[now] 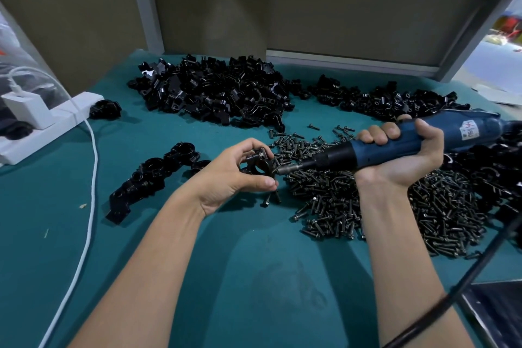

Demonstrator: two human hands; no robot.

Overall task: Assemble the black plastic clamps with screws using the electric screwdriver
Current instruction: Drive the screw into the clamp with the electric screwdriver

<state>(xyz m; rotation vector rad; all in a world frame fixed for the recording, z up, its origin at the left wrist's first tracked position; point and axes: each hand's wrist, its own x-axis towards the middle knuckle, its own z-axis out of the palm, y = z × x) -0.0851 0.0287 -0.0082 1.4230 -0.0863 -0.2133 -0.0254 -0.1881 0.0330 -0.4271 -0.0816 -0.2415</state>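
My left hand [234, 175] pinches a black plastic clamp [259, 164] above the teal mat, a screw standing in its top. My right hand [406, 150] grips the blue electric screwdriver [395, 144], held almost level with its bit [285, 170] touching the clamp's right side. A heap of dark screws [367, 206] lies under and right of the screwdriver. A few loose screws [271, 199] lie just below my left hand.
A large pile of loose black clamp parts [214, 90] lies at the back, another pile [389, 99] at the back right. A row of clamps [152, 175] lies left of my hand. A white power strip [42, 124] and white cable [90, 178] are at left. The tool's black cord [423, 313] crosses my right forearm.
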